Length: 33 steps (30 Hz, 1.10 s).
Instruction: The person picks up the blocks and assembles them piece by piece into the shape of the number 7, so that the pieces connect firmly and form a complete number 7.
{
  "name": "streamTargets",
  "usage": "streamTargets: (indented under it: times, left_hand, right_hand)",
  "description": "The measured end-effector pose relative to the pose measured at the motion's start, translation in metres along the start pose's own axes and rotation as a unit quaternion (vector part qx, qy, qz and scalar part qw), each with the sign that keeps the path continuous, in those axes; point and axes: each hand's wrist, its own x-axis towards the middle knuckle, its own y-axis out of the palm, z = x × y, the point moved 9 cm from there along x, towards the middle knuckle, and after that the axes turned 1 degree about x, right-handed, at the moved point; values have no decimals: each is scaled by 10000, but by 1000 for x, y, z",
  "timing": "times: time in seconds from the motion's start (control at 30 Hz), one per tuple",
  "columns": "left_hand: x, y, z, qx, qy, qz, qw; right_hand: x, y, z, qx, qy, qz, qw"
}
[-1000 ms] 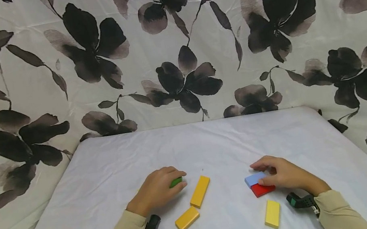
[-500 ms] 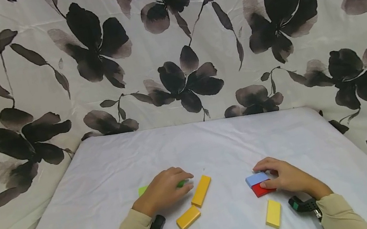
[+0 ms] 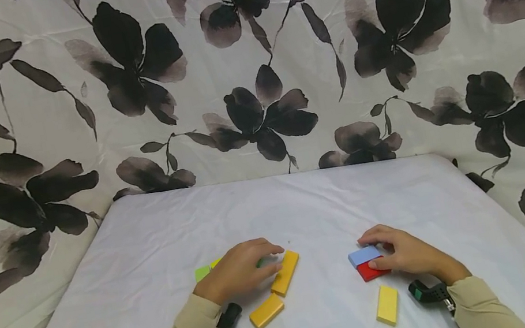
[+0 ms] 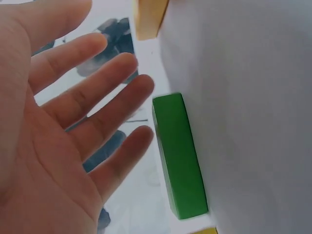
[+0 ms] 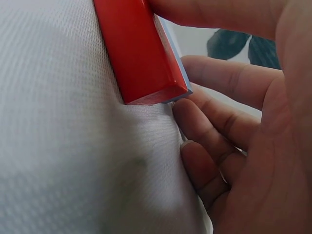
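Note:
My left hand (image 3: 241, 270) hovers with fingers spread and nothing held, its fingertips close to a long orange block (image 3: 286, 273). In the left wrist view a dark green block (image 4: 180, 156) lies just past its fingertips; the head view shows only a sliver of it behind the hand. On the right, a blue block (image 3: 364, 256) and a red block (image 3: 372, 269) lie side by side, touching. My right hand (image 3: 406, 247) holds this pair at the right end. Its thumb is on the red block, and the forefinger reaches to the blue block's far side.
Left of my left hand lie a light green block (image 3: 202, 273) and a yellow-green block (image 3: 215, 263), partly covered by it. Another orange block (image 3: 267, 312) sits nearer, and a yellow block (image 3: 387, 305) lies before the red one. Floral cloth (image 3: 245, 67) hangs behind the white table (image 3: 269, 204).
My left hand has left the green block and shifted right towards the long orange block, uncovering the light green and yellow-green blocks. The right hand stays nearly still at the blue and red pair.

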Motion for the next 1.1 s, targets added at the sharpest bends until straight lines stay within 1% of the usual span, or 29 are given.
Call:
streamTargets:
  times: [0.2,0.33,0.43,0.6,0.77,0.87,1.1]
  left_hand:
    - [9,8,-2,-205,-106,322,9992]
    - [12,9,-3,-287,-290,452,9981]
    - [13,10,-2,-493,-352,533,9967]
    - [17,12,1,-882,-335,698,9931]
    - [18,13,3,-1140,-337,789,9898]
    - [17,14,5,-1205,-360,853,9884]
    - [18,17,8,-1188,-370,1010,9871]
  right_hand:
    - [0,0,0,24,11,8,10000]
    - [1,2,0,9,32,51,10000]
    - [1,2,0,-3,-16,51,10000]
    - [0,2,0,5,-94,65,9999]
    - [1,2,-2,54,39,49,10000]
    - [2,3,-4,55,59,35,10000]
    - [3,4,-7,48,70,-2,10000]
